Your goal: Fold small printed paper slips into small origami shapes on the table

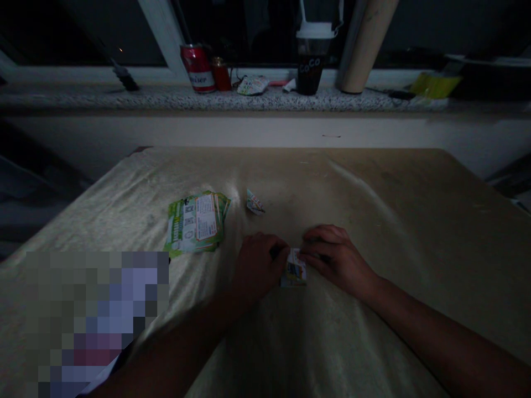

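A small folded piece of printed paper (294, 272) lies on the cloth-covered table between my hands. My left hand (262, 258) has its thumb and curled fingers closed at the paper's upper left edge. From the other side, the fingertips of my right hand (334, 251) pinch the upper right edge. Just beyond my left hand sits a small pointed folded paper shape (255, 203) with colourful print. To its left is a stack of green and white printed leaflets (194, 224). The dim light hides the exact finger contact.
A wrinkled beige cloth covers the table (373, 188). On the stone windowsill (157, 99) behind it stand a red can (198, 69), a small red jar (221, 74), a lidded dark cup (311, 63) and a cardboard tube (365, 50). The lower left is pixelated.
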`<state>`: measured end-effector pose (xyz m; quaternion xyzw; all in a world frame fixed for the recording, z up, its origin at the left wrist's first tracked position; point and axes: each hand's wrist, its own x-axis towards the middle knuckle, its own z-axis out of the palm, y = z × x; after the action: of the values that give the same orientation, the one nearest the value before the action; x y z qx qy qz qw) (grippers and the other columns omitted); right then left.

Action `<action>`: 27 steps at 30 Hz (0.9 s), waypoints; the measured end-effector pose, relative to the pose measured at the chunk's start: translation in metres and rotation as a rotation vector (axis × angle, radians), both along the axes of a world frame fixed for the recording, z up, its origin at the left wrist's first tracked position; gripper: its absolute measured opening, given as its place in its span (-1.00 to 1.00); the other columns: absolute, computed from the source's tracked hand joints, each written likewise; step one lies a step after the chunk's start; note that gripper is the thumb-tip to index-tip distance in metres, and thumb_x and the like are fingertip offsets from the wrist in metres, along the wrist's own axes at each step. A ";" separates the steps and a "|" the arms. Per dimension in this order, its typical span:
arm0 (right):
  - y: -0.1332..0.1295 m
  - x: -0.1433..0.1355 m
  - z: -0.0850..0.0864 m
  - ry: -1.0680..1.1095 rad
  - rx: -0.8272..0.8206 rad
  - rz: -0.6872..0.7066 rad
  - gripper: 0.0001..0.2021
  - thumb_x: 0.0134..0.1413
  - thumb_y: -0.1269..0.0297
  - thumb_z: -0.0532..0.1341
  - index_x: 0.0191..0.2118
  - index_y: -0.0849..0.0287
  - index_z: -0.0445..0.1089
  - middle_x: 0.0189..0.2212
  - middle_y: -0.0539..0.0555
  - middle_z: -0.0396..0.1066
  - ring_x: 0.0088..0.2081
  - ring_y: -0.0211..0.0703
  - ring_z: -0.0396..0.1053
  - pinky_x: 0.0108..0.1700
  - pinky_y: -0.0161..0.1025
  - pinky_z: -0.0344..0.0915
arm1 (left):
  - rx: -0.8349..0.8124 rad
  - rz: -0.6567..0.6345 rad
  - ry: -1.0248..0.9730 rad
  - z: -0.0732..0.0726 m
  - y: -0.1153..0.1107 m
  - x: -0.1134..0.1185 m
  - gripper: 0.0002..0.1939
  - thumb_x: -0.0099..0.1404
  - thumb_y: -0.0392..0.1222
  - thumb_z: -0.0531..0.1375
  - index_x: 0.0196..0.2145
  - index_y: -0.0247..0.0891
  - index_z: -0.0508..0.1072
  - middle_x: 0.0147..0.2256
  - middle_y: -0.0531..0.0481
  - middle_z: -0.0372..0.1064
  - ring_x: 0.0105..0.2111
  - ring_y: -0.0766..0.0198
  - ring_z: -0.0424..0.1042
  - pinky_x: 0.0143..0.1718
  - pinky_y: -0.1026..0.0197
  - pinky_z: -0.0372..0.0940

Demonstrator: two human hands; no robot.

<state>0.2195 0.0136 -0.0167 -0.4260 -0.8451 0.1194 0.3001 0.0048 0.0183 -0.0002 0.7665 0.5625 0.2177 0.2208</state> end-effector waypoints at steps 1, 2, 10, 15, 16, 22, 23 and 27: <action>0.000 0.000 0.000 0.000 -0.003 0.000 -0.89 0.20 0.18 0.31 -0.23 0.05 0.57 -0.13 0.10 0.51 -0.03 0.01 0.41 0.02 0.00 0.24 | 0.002 -0.003 0.002 0.000 0.000 -0.001 -0.84 0.30 -0.15 0.19 -0.31 -0.20 0.56 -0.34 -0.03 0.53 -0.24 0.12 0.45 -0.08 0.06 0.25; 0.000 0.000 0.000 0.001 -0.005 0.000 -0.89 0.20 0.19 0.31 -0.23 0.05 0.57 -0.12 0.10 0.51 -0.03 0.01 0.41 0.03 0.00 0.24 | 0.002 -0.008 0.001 -0.001 0.000 -0.001 -0.84 0.31 -0.14 0.19 -0.31 -0.20 0.57 -0.34 -0.03 0.53 -0.24 0.12 0.45 -0.08 0.06 0.25; -0.001 -0.002 0.003 -0.018 -0.010 -0.006 -0.89 0.19 0.19 0.32 -0.25 0.05 0.58 -0.12 0.12 0.50 -0.03 0.02 0.40 0.02 0.01 0.24 | -0.020 -0.022 -0.022 0.001 -0.004 -0.006 -0.81 0.33 -0.13 0.17 -0.30 -0.22 0.57 -0.32 -0.04 0.53 -0.26 0.13 0.44 -0.10 0.05 0.23; -0.003 -0.004 0.005 -0.029 0.005 0.001 -0.89 0.21 0.19 0.30 -0.23 0.04 0.58 -0.12 0.11 0.50 -0.03 0.02 0.41 0.02 0.01 0.25 | -0.001 -0.012 -0.025 0.000 -0.006 -0.009 -0.81 0.33 -0.14 0.16 -0.29 -0.21 0.57 -0.31 -0.03 0.52 -0.25 0.14 0.43 -0.10 0.07 0.23; -0.003 -0.005 0.005 -0.027 0.009 -0.001 -0.89 0.20 0.20 0.30 -0.24 0.04 0.59 -0.12 0.11 0.50 -0.03 0.02 0.41 0.01 0.01 0.25 | -0.003 -0.014 -0.027 0.000 -0.007 -0.009 -0.81 0.33 -0.13 0.16 -0.30 -0.20 0.57 -0.31 -0.03 0.52 -0.25 0.14 0.43 -0.09 0.07 0.23; -0.002 -0.004 0.004 -0.028 0.001 0.012 -0.89 0.20 0.20 0.30 -0.22 0.04 0.58 -0.12 0.12 0.50 -0.03 0.02 0.41 0.03 0.02 0.25 | -0.017 -0.009 -0.055 0.000 -0.005 -0.008 -0.81 0.31 -0.12 0.18 -0.31 -0.20 0.58 -0.33 -0.05 0.55 -0.27 0.12 0.45 -0.11 0.06 0.25; -0.002 -0.003 0.005 -0.027 -0.001 0.024 -0.89 0.21 0.21 0.30 -0.22 0.04 0.58 -0.12 0.12 0.50 -0.03 0.01 0.41 0.03 0.02 0.25 | -0.040 -0.005 -0.079 0.002 -0.004 -0.008 -0.82 0.29 -0.13 0.18 -0.33 -0.21 0.58 -0.34 -0.05 0.55 -0.29 0.12 0.46 -0.14 0.08 0.25; 0.005 0.001 0.017 0.024 -0.011 0.059 -0.88 0.21 0.23 0.29 -0.24 0.10 0.57 -0.16 0.14 0.52 -0.08 -0.02 0.44 -0.01 -0.02 0.29 | -0.185 0.040 -0.234 0.020 0.007 -0.001 -0.83 0.25 -0.19 0.18 -0.40 -0.25 0.56 -0.43 -0.04 0.54 -0.40 0.17 0.48 -0.32 0.16 0.26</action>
<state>0.2201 0.0184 0.0002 -0.4010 -0.8531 0.1380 0.3040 0.0040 0.0253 0.0197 0.7008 0.5658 0.2572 0.3501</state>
